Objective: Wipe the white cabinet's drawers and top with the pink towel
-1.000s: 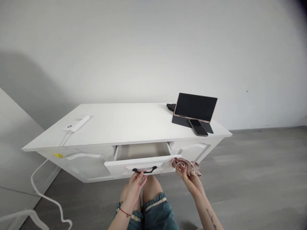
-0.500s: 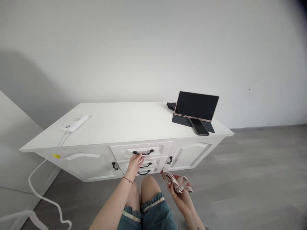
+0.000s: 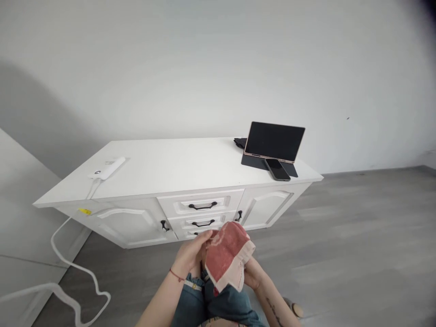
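Cloth (image 3: 227,249), before cabinet (image 3: 170,168): in handling; our left hand (image 3: 190,253) and right hand (image 3: 254,274) grip it; next move likely needs both.

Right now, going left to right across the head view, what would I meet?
Yellow tag, white corded device, left hand, red-and-beige cloth, right hand, black phone.
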`<action>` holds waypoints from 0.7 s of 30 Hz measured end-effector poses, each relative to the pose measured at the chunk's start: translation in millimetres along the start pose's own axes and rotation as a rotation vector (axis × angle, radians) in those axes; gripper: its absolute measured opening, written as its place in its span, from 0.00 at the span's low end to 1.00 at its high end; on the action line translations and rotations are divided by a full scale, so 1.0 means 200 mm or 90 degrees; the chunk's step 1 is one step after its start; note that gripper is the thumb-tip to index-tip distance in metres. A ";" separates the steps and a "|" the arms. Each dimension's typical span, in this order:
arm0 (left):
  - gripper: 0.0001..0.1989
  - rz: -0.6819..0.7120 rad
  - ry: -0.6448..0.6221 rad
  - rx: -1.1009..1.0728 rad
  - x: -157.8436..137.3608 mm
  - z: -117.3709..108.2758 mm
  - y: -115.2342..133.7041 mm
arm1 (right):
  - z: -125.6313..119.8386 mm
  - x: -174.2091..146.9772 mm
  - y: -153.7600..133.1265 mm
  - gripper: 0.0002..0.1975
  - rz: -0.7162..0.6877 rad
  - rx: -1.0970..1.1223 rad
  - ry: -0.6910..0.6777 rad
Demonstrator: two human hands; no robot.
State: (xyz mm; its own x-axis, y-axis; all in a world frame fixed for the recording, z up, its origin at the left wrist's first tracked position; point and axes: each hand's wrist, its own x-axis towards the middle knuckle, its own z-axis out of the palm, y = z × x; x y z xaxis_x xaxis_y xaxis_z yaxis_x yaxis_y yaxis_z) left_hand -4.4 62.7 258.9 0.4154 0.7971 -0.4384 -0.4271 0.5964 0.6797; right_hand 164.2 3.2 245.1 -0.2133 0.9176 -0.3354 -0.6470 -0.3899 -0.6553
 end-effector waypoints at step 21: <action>0.16 0.115 0.292 -0.250 -0.46 -0.06 -0.39 | 0.15 -0.21 0.17 0.17 -0.289 -0.598 -0.053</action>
State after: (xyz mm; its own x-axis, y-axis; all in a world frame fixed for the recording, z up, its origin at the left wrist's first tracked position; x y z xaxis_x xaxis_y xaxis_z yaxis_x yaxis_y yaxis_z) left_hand -18.1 -55.3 239.6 -0.0408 0.7961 -0.6037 -0.7575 0.3694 0.5383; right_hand 129.6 -46.1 258.0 -0.1649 0.9815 0.0974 0.1427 0.1215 -0.9823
